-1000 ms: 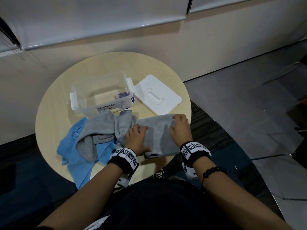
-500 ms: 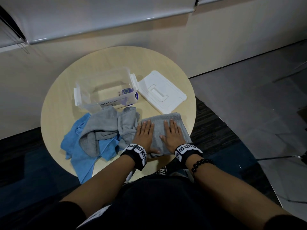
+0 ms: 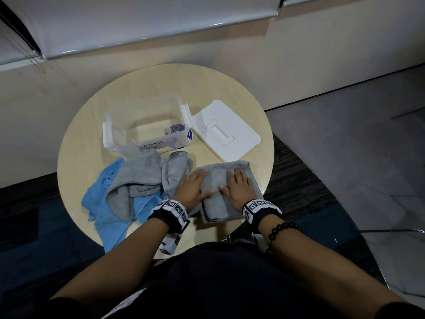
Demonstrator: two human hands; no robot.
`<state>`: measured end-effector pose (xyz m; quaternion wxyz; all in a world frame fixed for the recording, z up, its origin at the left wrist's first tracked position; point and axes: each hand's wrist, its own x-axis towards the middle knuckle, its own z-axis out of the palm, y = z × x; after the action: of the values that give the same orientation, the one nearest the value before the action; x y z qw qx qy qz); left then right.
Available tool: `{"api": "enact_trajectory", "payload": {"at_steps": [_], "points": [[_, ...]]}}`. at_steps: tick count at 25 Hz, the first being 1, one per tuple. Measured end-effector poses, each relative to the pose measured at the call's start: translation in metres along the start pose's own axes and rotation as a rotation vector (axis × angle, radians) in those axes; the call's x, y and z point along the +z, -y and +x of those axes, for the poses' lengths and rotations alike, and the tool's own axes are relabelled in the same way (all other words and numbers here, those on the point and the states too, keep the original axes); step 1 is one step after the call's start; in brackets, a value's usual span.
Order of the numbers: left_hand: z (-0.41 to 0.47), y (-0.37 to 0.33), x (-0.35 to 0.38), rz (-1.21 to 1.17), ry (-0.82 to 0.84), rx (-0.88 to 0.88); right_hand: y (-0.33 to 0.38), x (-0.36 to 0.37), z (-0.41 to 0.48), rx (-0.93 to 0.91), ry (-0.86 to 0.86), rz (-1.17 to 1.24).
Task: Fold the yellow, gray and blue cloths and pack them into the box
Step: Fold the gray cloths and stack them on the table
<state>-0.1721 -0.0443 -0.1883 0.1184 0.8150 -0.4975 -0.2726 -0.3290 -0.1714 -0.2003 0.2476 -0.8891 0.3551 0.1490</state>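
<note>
Moved inward off its edges, left hand (image 3: 192,188) and right hand (image 3: 239,188) press straight-fingered on the folded gray cloth (image 3: 227,167) at the table's (image 3: 161,88) four o'clock, smoothing it; next, probably, a grip to carry it to the box (image 3: 108,134) at eleven.

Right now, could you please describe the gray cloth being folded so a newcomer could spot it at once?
On the round table, look nearer the person than the white lid lying beside the clear box. The folded gray cloth lies there under the left hand and right hand. Unlike the crumpled gray cloth on the blue cloth, it is a neat rectangle.
</note>
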Motion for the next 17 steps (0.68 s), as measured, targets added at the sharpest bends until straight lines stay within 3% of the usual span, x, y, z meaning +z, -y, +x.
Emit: {"api": "enact_trajectory", "payload": {"at_steps": [2, 3, 5, 7, 12, 17], "points": [[-0.002, 0.018, -0.013, 0.012, -0.184, -0.088, 0.011, -0.007, 0.004, -0.037, -0.22, -0.017], [-0.004, 0.026, -0.017, 0.071, -0.163, -0.146, 0.018, -0.009, 0.007, -0.073, -0.267, -0.01], [-0.009, 0.033, -0.021, 0.219, 0.012, -0.206, 0.03, -0.01, 0.012, -0.161, -0.219, 0.0], [-0.014, 0.035, -0.018, 0.265, 0.073, -0.219, 0.036, -0.005, 0.015, -0.186, -0.122, -0.035], [-0.024, 0.043, -0.018, 0.255, -0.195, -0.404, 0.035, 0.001, 0.014, -0.138, -0.022, -0.088], [-0.028, 0.054, -0.017, 0.223, -0.049, -0.446, 0.046, 0.003, 0.015, -0.1, 0.019, -0.087]]}}
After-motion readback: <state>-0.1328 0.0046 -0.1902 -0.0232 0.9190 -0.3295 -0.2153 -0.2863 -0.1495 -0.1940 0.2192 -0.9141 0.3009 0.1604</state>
